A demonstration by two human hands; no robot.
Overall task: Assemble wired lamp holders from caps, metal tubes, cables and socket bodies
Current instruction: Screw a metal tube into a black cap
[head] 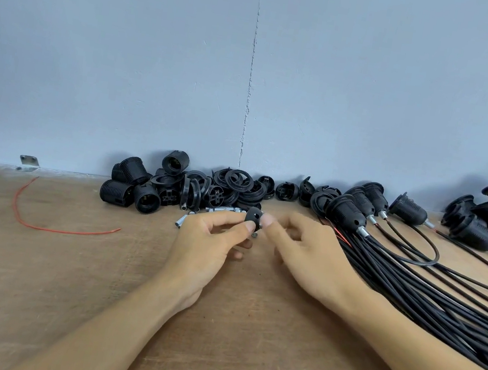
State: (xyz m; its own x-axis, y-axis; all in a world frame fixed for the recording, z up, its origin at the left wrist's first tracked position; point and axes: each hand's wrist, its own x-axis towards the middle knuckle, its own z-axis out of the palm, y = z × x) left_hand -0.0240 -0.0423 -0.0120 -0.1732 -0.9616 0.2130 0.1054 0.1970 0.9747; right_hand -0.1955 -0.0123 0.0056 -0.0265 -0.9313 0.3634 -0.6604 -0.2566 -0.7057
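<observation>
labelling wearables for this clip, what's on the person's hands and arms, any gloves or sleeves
Nothing worn: the left hand and right hand are bare, no gloves, rings or watch, nails short. The left forearm and right forearm are bare to the frame edge; no sleeve shows.

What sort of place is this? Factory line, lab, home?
Probably a small manual assembly bench, not an automated line: plain wooden benchtop against a bare wall, loose heaps of black socket bodies, a bundle of black cables, and a left hand pinching a cap.
</observation>
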